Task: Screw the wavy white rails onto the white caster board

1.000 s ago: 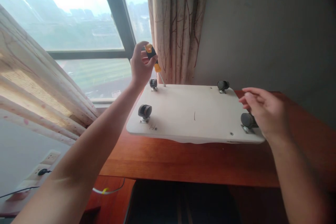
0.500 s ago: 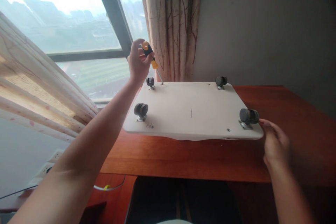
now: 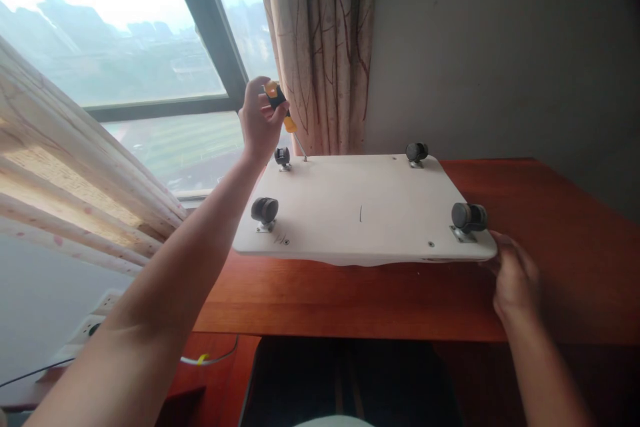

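A white board [image 3: 330, 193] lies on the table with several dark twin-wheel casters pointing up from its corners. My left hand [image 3: 261, 120] is closed around the yellow-and-black handle of a screwdriver [image 3: 277, 99]. The slanted shaft reaches down to a screw [image 3: 305, 159] at the board's far edge, beside the far left caster [image 3: 283, 157]. At the near right corner, below another caster [image 3: 469, 219], my right hand [image 3: 515, 277] grips the board's edge; some of its fingertips are hidden under the board and slightly blurred.
The reddish-brown wooden table [image 3: 360, 310] extends to the right beyond the board. A patterned curtain [image 3: 320, 47] hangs behind it, with a window [image 3: 150, 60] to the left. Lower left are power sockets [image 3: 87, 327] and a cable [image 3: 220, 360]. A dark chair [image 3: 350, 380] stands in front.
My right hand has shifted left and slightly lower at the corner, its fingers moving from beside the caster to the board's edge. The screwdriver stays at the same screw. The view has shifted slightly.
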